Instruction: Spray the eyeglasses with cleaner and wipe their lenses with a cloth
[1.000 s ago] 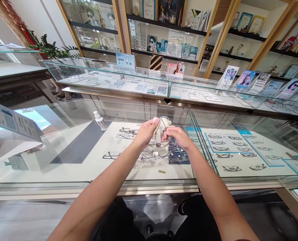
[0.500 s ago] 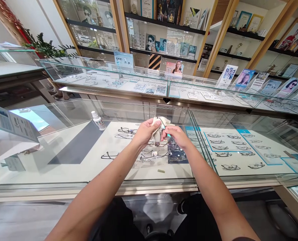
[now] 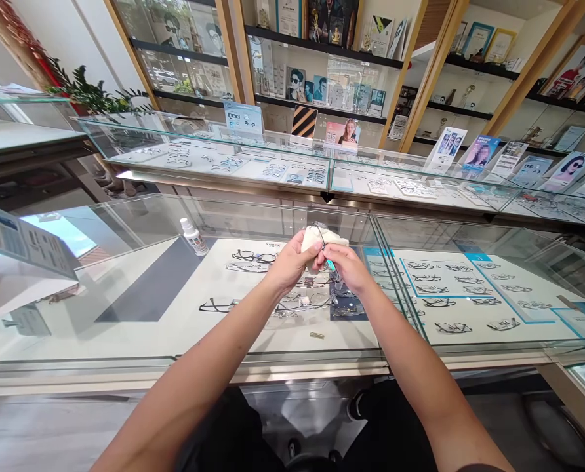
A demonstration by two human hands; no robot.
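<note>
Above the glass counter, my left hand (image 3: 293, 263) is closed with its thumb on a cream cleaning cloth (image 3: 332, 240). The cloth is bunched up behind the fingers. A thin dark frame of a pair of glasses (image 3: 321, 231) lies against the cloth, and most of it is hidden by the fingers and cloth. My right hand (image 3: 349, 267) is closed beside the left one, its fingertips pinching the dark frame. Both hands nearly touch. Under the glass beneath them lie several eyeglass frames (image 3: 253, 257).
A white spray bottle (image 3: 194, 237) stands on the counter left of my hands. A printed sign (image 3: 24, 239) leans at far left. To the right, a second glass case (image 3: 469, 328) holds rows of glasses. Another display counter (image 3: 223, 172) runs behind, with shelves (image 3: 322, 46) beyond.
The cloth has spread out and risen a little behind the fingers, reaching further right. My hands have drawn closer together, with the left shifting slightly right.
</note>
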